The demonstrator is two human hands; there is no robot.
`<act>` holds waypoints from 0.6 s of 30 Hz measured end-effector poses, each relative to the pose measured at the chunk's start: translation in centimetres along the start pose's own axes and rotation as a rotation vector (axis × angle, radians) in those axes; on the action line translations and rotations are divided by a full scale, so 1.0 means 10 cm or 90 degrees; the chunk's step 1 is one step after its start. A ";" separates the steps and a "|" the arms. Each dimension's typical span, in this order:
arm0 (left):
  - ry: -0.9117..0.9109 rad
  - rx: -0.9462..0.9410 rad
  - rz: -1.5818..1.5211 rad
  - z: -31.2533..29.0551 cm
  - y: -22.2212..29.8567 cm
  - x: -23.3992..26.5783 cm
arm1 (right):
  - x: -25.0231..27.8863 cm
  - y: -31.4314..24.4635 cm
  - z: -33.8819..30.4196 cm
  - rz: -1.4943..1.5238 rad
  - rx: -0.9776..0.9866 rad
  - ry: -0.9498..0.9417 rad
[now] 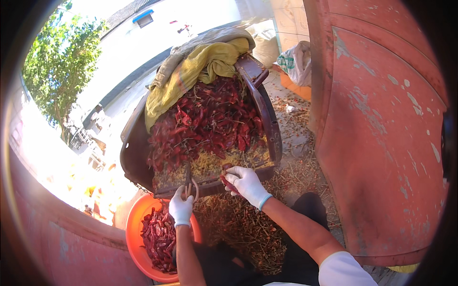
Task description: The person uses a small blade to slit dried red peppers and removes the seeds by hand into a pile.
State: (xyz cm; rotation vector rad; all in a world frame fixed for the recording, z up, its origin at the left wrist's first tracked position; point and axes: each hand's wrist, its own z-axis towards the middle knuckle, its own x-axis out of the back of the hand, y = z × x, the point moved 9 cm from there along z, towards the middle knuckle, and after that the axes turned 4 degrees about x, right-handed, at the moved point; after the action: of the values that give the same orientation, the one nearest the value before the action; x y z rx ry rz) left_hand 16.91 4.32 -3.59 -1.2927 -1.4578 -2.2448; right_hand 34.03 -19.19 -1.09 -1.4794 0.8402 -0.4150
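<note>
My left hand (181, 208), in a white glove, is closed on a pair of scissors (189, 183) whose blades point away from me over the near edge of the cart bed. My right hand (245, 185), gloved too, grips a dried red chili pepper (228, 180) just right of the scissors, apart from them. Ahead of both hands, a large heap of dried red chilies (210, 119) fills the dark metal cart bed (268, 114). Yellowish seeds (210, 164) cover its near part. Beneath my left hand stands an orange basin (136, 248) with cut chili pieces (158, 233) in it.
Yellow and grey sacks (191, 64) drape over the heap's far end. A red, paint-chipped metal panel (381, 143) rises close on my right. Stems and seeds (257, 233) litter the ground by my legs. White sacks (296, 62) stand at the back right, a leafy tree (59, 66) far left.
</note>
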 end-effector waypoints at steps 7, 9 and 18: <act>-0.124 -0.061 -0.637 -0.39 0.81 0.25 | 0.01 -0.21 -0.02 -0.061 0.075 0.018; -0.186 -0.083 -0.649 -0.37 0.78 0.03 | 0.08 -0.17 -0.02 -0.080 0.081 0.038; -0.050 -0.232 -0.128 -0.69 1.31 -0.08 | 0.15 -0.33 -0.07 -0.298 0.250 0.089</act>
State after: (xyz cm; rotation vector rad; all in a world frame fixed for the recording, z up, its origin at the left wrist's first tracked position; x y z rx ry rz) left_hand 20.71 -8.15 3.46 -1.3991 -1.2941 -2.7203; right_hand 35.35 -21.03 1.83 -1.2764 0.4737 -0.9845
